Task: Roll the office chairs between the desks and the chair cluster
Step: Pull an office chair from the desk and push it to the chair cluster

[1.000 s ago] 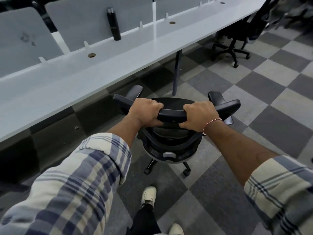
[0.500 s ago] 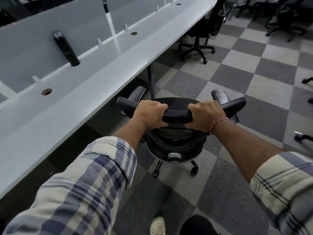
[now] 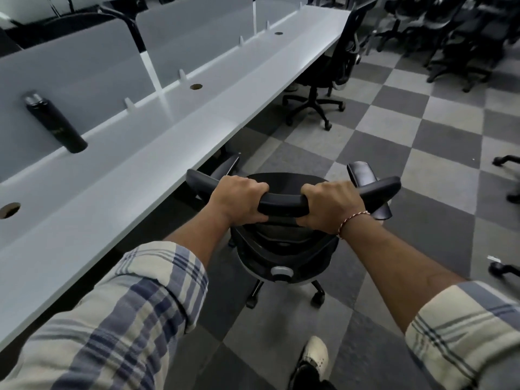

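Note:
A black office chair (image 3: 284,204) stands on the checkered floor right in front of me, its left armrest tucked under the edge of the long white desk (image 3: 135,175). My left hand (image 3: 239,202) grips the top bar of the backrest on the left side. My right hand (image 3: 332,206) grips the same bar on the right, a red-and-white thread around its wrist. The chair's seat and most of its wheeled base are hidden below the backrest. The chair cluster (image 3: 455,35) fills the far right corner, dark and blurred.
A second black chair (image 3: 332,68) stands against the desk further ahead. A black bottle (image 3: 56,122) stands on the desk by the grey divider panels. Chair bases (image 3: 506,164) poke in at the right edge. My white shoe (image 3: 315,358) is behind the chair.
The chair and I have moved forward along the desk. The bottle has slid back to my left, and the second chair and the cluster appear nearer. Both hands keep their grip.

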`<state>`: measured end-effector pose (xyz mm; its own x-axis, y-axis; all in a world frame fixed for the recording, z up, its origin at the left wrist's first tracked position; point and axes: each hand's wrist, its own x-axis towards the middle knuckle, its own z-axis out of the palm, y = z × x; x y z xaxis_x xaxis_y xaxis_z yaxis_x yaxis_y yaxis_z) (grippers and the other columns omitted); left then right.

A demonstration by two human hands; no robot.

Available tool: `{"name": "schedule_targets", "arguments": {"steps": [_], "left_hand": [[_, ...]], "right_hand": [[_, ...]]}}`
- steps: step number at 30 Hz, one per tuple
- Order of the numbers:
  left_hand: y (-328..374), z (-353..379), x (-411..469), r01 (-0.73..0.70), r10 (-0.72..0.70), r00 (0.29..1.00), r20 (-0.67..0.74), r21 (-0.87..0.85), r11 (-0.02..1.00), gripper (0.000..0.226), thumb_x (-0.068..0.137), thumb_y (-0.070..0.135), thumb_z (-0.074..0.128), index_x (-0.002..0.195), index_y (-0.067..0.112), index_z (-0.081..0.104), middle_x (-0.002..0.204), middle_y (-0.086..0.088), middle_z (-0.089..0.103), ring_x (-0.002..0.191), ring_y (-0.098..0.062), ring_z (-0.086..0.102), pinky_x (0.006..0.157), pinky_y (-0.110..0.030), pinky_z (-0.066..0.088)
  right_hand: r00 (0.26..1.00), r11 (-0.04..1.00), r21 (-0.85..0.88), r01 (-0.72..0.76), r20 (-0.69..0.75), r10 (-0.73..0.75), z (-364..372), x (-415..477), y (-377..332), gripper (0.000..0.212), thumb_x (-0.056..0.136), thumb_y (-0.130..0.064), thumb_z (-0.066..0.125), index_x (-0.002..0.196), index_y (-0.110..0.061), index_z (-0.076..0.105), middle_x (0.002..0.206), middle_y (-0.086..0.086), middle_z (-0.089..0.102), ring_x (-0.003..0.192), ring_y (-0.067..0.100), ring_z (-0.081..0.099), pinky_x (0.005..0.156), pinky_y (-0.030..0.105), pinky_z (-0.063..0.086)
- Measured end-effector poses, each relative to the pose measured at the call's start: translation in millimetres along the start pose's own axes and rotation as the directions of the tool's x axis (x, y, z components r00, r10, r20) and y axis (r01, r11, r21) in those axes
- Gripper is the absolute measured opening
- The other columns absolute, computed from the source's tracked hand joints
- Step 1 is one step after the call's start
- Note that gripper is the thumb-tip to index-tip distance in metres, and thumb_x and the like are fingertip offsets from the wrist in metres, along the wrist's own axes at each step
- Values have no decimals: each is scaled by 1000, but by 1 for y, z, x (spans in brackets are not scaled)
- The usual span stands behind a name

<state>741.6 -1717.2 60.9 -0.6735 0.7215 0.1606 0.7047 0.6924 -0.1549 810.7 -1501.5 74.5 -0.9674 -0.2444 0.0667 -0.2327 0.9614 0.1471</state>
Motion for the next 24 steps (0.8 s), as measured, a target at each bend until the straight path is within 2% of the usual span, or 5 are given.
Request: {"name": "schedule_targets", "arguments": {"steps": [3,8,12,16,24], "left_hand": [[-1,9,49,4,-4,1000,7,9,1000,34,73,57,64,79,25,55,73,6,64,65,-20,64,56,-28,35],[5,22,127,77,-77,996,37,-1,997,37,72,57,64,84,23,56,79,3,66,73,-24,65,61,-33,47],[7,32,186,92,-92,995,24,-6,996,38,73,56,65,85,22,56,81,2,66,74,-25,65,60,-32,43],[0,44,243,93,-93,996,1,-13,996,40,72,57,66,86,20,58,80,1,67,74,-26,66,58,-31,38],[-38,68,361,99,-99,995,1,19,995,41,74,61,65,84,23,55,76,4,64,68,-23,62,58,-31,33]], "right_hand": [[1000,1000,7,21,-10,-21,8,29,45,45,75,-63,61,92,-21,56,82,1,67,75,27,64,63,33,38],[998,998,2,63,-10,-63,21,71,118,44,75,-63,61,91,-22,56,81,1,67,74,27,64,62,33,39],[998,998,5,63,-10,-63,34,106,172,43,75,-61,62,93,-22,56,84,0,66,77,25,63,63,32,37],[998,998,3,60,-12,-60,45,145,221,41,73,-60,63,91,-24,56,82,-1,65,74,24,62,64,33,44],[996,998,-19,68,-55,-69,62,238,302,43,74,-59,66,95,-22,57,84,1,66,75,26,63,61,31,34]]}}
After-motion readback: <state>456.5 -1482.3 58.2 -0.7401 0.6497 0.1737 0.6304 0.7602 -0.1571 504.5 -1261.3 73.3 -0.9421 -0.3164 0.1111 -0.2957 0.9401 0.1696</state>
